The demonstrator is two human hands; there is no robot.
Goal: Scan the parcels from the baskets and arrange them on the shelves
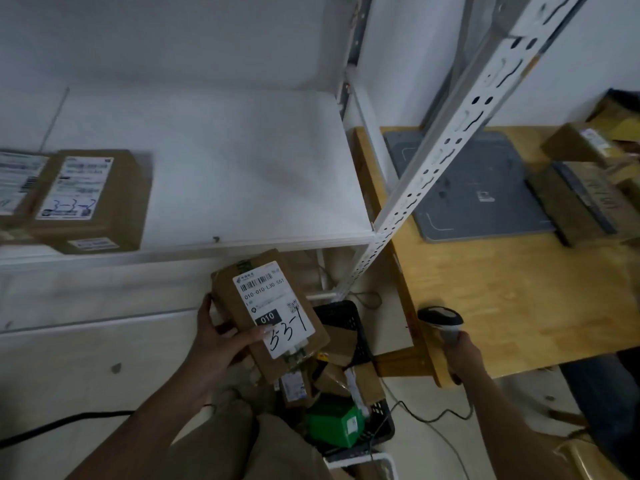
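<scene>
The left hand (pixel 221 341) holds a brown parcel (pixel 273 306), fingers (pixel 249 336) curled round it, just under the shelf (pixel 225 161). The right hand (pixel 462 355) grips the scanner (pixel 441 320) beside the counter (pixel 519 299). Some boxes (pixel 90 199) sit on the shelf, up and left of the fingers. Many more wait in the basket (pixel 349 317) right below them.

I note a wooden table (pixel 519 306) at right. A grey pad (pixel 485 188) lies flat on the table's far half and bears a small white mark near its centre. A white wall (pixel 588 46) stands behind the table. Below the table's near edge a thin wire (pixel 433 421) loops over the pale floor (pixel 512 403). Well left of the table, a thick black cable (pixel 52 426) runs along the floor.
</scene>
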